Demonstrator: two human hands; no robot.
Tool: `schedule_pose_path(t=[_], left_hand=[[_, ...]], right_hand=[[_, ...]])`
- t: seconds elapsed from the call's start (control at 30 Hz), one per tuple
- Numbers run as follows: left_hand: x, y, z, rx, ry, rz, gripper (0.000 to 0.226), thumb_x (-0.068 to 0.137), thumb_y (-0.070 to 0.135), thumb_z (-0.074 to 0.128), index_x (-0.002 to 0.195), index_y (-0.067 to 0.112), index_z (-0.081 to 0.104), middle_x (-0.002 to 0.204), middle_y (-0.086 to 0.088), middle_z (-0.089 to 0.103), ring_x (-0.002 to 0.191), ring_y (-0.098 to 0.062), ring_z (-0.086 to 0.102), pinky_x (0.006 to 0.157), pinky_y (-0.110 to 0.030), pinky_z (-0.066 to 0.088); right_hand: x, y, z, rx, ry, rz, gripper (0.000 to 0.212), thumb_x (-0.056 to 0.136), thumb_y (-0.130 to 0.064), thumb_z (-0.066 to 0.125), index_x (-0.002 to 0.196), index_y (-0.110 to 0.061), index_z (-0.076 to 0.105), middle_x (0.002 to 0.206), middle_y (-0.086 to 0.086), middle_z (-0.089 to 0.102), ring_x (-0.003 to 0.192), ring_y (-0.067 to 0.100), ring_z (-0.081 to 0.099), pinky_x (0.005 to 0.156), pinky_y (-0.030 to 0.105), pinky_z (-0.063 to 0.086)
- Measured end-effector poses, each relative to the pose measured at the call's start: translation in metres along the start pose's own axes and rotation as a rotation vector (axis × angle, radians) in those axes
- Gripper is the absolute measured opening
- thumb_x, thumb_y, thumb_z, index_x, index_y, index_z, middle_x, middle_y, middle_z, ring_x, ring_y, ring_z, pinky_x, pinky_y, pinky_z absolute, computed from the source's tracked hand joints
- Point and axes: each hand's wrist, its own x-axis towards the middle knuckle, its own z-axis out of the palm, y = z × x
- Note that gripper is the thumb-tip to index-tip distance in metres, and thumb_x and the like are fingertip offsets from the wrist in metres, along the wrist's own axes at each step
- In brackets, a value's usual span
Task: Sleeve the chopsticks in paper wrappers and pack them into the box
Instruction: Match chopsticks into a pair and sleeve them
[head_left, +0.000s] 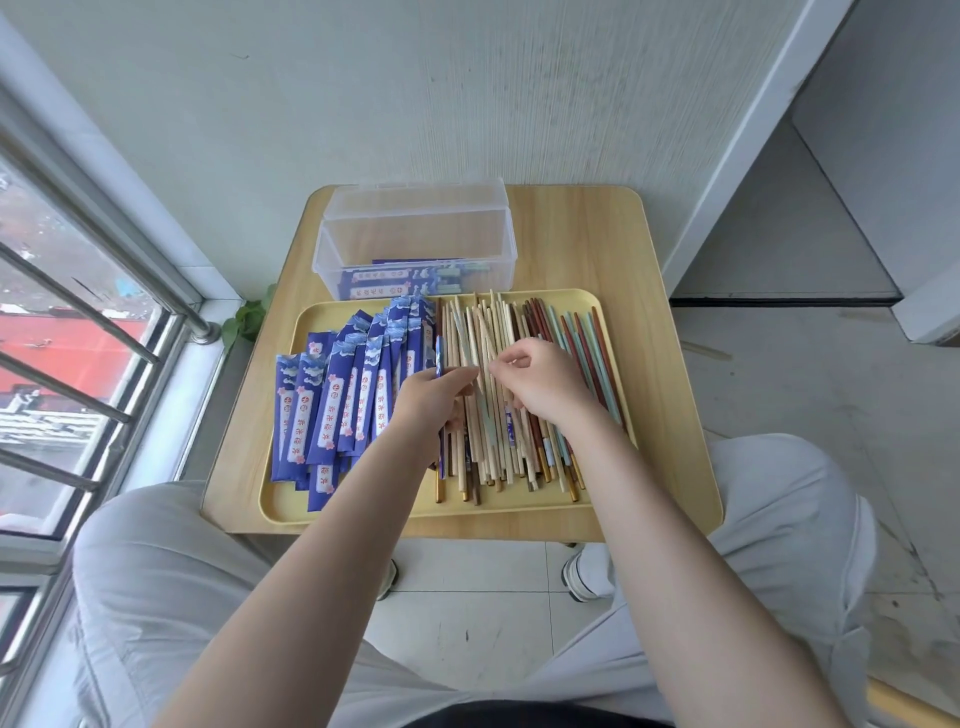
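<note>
Starting at the left edge of the shallow yellow rectangular tray (280, 506), a fanned heap of blue printed paper wrappers (332, 405) is seen, their long axes running from the near edge toward the far edge. Beyond the tray's far edge, toward the back of the small pale wooden table (670, 322), a clear plastic box (415, 244) with its lid up is placed, a few sleeved pairs already lying in its bottom. The left hand (428, 397) is held over the tray's middle, its fingers curled round what appears to be a blue-patterned chopstick, though the grip is partly hidden. Just to its right, the right hand (540, 379) is poised above the loose pile of bare wooden and coloured chopsticks (498, 415), thumb and forefinger narrowed to a pinch; whether a stick is held cannot be told. The chopsticks lie directly beneath both hands, aligned near edge to far edge, so a partner stick is judged nearest the right hand, while the wrappers are nearer the left.
</note>
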Motion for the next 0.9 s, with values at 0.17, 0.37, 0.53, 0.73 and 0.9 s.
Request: schedule_pose_path(t=[0.17,0.37,0.53,0.73,0.9], left_hand=[[-0.003,0.005,0.000,-0.127,0.000,0.028,0.016,0.094,0.017,0.068,0.086,0.006,0.062,0.068,-0.006,0.056,0.041,-0.013,0.041,0.049,-0.028,0.034],[-0.016,0.013,-0.004,0.008,-0.026,0.086,0.054,0.100,0.061,0.042,0.100,0.010,0.061,0.062,-0.002,0.055,0.039,-0.012,0.038,0.039,-0.024,0.031],[-0.020,0.003,-0.015,0.241,-0.091,0.269,0.042,0.103,0.050,0.044,0.104,0.010,0.058,0.064,-0.002,0.053,0.041,-0.010,0.037,0.041,-0.024,0.031],[-0.026,-0.009,-0.018,0.427,-0.082,0.473,0.027,0.096,0.045,0.061,0.099,0.018,0.066,0.072,-0.016,0.062,0.055,-0.023,0.049,0.052,-0.032,0.044],[-0.028,-0.011,-0.018,0.500,-0.067,0.580,0.013,0.096,0.037,0.064,0.103,0.025,0.067,0.077,-0.022,0.065,0.060,-0.028,0.053,0.056,-0.039,0.045]], right_hand=[[-0.006,-0.007,0.009,0.103,-0.214,-0.014,0.031,0.095,-0.032,0.064,0.118,-0.020,0.048,0.098,0.003,0.071,0.079,0.016,0.066,0.069,0.033,0.050],[-0.013,-0.013,0.003,0.467,0.186,-0.078,0.009,0.096,-0.007,0.058,0.100,-0.014,0.061,0.077,0.004,0.067,0.058,0.011,0.060,0.055,0.027,0.050],[-0.009,-0.015,-0.015,0.795,0.369,-0.101,0.007,0.096,-0.011,0.065,0.093,-0.009,0.070,0.072,0.001,0.070,0.059,0.014,0.062,0.054,0.027,0.050],[-0.007,-0.010,-0.024,0.808,0.501,-0.089,0.020,0.101,-0.020,0.059,0.089,-0.014,0.074,0.073,0.002,0.067,0.064,0.014,0.063,0.062,0.029,0.055],[-0.003,0.001,-0.026,0.788,0.554,-0.014,0.021,0.104,-0.016,0.052,0.092,-0.011,0.068,0.069,0.003,0.067,0.058,0.012,0.064,0.060,0.029,0.056]])
